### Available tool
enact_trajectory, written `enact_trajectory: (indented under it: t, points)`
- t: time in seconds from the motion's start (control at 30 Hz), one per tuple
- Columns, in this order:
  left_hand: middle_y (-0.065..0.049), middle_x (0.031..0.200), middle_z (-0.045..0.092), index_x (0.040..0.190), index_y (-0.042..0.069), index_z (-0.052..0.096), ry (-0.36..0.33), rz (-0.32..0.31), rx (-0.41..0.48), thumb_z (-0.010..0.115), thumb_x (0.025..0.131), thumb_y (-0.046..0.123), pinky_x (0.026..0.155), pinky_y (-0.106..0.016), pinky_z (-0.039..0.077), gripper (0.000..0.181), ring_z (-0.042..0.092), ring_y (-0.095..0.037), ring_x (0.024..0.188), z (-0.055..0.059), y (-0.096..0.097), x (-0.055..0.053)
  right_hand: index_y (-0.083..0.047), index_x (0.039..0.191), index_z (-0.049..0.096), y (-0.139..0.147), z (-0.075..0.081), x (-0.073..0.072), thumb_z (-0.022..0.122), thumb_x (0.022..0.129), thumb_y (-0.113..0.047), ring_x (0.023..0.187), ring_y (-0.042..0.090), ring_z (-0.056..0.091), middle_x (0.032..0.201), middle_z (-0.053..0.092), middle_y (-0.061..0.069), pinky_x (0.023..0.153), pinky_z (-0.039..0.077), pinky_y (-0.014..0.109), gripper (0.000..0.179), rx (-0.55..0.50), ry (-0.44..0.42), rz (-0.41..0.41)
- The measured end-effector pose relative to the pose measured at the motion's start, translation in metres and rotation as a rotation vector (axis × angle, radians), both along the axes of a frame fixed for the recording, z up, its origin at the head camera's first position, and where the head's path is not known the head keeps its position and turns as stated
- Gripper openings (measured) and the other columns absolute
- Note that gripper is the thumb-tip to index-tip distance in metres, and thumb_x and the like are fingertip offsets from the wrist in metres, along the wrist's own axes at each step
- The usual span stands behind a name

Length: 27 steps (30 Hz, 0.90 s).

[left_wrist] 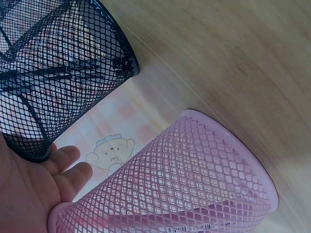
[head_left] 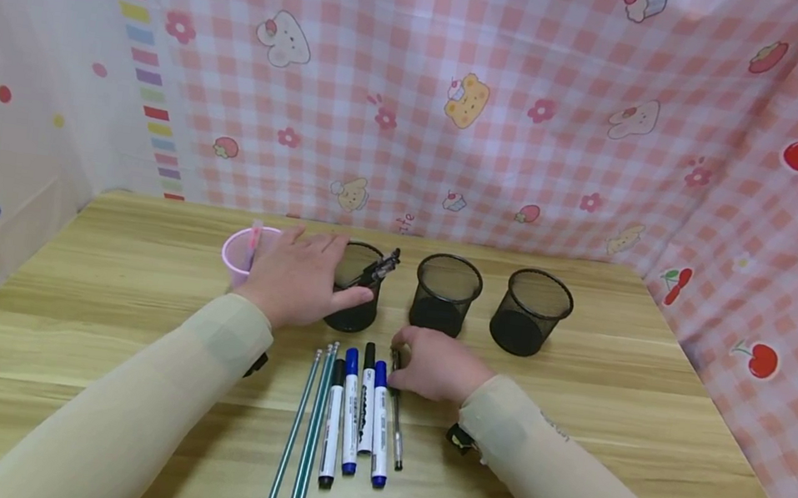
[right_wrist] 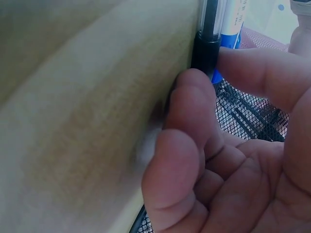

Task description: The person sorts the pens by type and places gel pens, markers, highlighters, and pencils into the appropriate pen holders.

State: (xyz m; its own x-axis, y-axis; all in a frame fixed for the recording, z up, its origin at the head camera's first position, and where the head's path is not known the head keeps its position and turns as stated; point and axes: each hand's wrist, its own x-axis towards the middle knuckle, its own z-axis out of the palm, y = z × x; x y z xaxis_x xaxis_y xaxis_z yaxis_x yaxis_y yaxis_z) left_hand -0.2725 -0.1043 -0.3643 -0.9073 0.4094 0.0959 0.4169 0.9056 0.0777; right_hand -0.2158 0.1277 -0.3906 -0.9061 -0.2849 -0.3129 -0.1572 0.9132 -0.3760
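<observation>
My right hand point(head_left: 440, 365) pinches a clear-barrelled black pen point(head_left: 398, 434) near its far end, thumb on one side and fingertips on the other. In the right wrist view the grasp is at the pen's black part point(right_wrist: 205, 53); the pen lies along the wooden table. My left hand point(head_left: 300, 278) is spread over the gap between the pink mesh cup point(left_wrist: 209, 160) and the left black mesh cup point(head_left: 352, 320), its fingers extended and near both rims. Black pens point(head_left: 383, 267) lean in that black cup. A pink-topped stick point(head_left: 254, 240) stands in the pink cup.
Several white markers point(head_left: 350, 415) with blue or black caps lie left of the pen. Beside them lie three teal pencils point(head_left: 294, 429). Two more black mesh cups, the middle one point(head_left: 439, 313) and the right one point(head_left: 525, 329), stand along the back. A patterned cloth point(head_left: 413, 141) hangs behind.
</observation>
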Motion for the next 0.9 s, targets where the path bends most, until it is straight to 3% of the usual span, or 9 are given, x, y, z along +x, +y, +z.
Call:
enact_trajectory:
  t: [0.37, 0.77, 0.9]
  points:
    - [-0.013, 0.169, 0.039, 0.165, 0.007, 0.033, 0.014, -0.008, -0.006, 0.037, 0.094, 0.086, 0.133, -0.057, 0.013, 0.106, 0.038, -0.034, 0.156, -0.0026, -0.0004, -0.0022, -0.013, 0.135, 0.066, -0.0015, -0.0014, -0.0003, 0.078, 0.091, -0.027, 0.097, 0.021, 0.061, 0.126, 0.071, 0.007, 0.102, 0.054, 0.044, 0.047, -0.033, -0.003, 0.004]
    - [-0.013, 0.168, 0.04, 0.164, 0.007, 0.034, 0.017, -0.005, -0.002, 0.039, 0.095, 0.085, 0.133, -0.057, 0.013, 0.105, 0.039, -0.034, 0.156, -0.001, -0.0002, -0.0012, -0.012, 0.134, 0.064, -0.003, -0.0019, -0.0007, 0.08, 0.089, -0.023, 0.092, 0.022, 0.061, 0.114, 0.07, 0.006, 0.091, 0.053, 0.04, 0.049, -0.029, -0.014, -0.014]
    - [-0.012, 0.169, 0.039, 0.164, 0.007, 0.034, 0.015, -0.004, -0.002, 0.039, 0.095, 0.085, 0.133, -0.058, 0.013, 0.104, 0.039, -0.033, 0.156, -0.0004, -0.0001, -0.0007, -0.011, 0.135, 0.063, -0.0034, -0.0031, -0.0009, 0.079, 0.089, -0.023, 0.083, 0.02, 0.063, 0.104, 0.071, 0.005, 0.082, 0.053, 0.036, 0.05, -0.018, -0.012, -0.011]
